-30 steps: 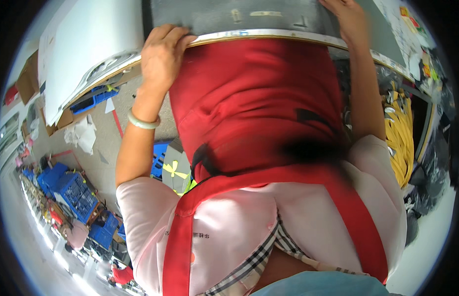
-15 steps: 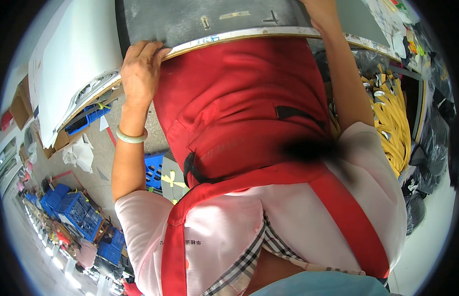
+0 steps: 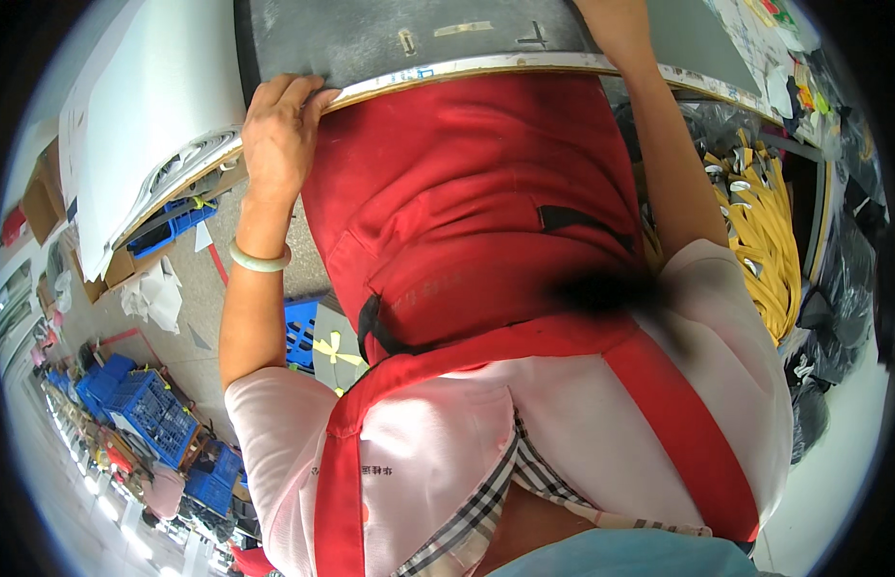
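My left hand rests at the front edge of a work table, at the left border of a dark grey sheet. Its fingers are curled together over the sheet's near corner, with the thumb beside them on the edge. What they pinch, if anything, is hidden. My right hand is over the right part of the same sheet, cut off by the top of the picture, so its fingers do not show. Tape strips and a black cross mark lie on the sheet between the hands.
A thick white roll of layered sheets covers the table's left end. Yellow strips hang in a bundle at the right, near black plastic bags. Blue crates stand on the floor at the left, near crumpled white paper.
My left hand and the sheet sit slightly farther right in the picture. My right hand has moved a little left over the sheet.
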Demonstrator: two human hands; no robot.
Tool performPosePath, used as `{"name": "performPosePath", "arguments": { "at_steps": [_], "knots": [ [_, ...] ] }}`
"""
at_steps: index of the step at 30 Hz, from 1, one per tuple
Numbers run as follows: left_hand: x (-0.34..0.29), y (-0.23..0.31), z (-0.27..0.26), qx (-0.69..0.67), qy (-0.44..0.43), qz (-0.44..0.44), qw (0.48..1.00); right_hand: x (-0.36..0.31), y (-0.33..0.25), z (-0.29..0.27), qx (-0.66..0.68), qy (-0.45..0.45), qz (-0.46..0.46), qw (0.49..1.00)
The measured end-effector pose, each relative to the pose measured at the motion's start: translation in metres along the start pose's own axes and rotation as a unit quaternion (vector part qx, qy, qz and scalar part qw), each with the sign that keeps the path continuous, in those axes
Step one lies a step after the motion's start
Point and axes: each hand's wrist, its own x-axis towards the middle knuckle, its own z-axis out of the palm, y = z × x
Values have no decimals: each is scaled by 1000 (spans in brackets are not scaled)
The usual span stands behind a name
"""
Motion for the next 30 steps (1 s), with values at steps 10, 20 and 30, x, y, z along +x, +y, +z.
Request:
{"name": "performPosePath", "arguments": {
  "at_steps": [10,20,30],
  "knots": [
    [2,4,-1,-7,29,6,1000,4,17,-7,-68,-22,-35,997],
    [91,57,83,-78,8,46,996,2,4,-12,-77,-38,-46,995],
    [92,53,82,-28,31,50,998,-37,-27,-16,-67,-129,-74,987]
  ]
}}
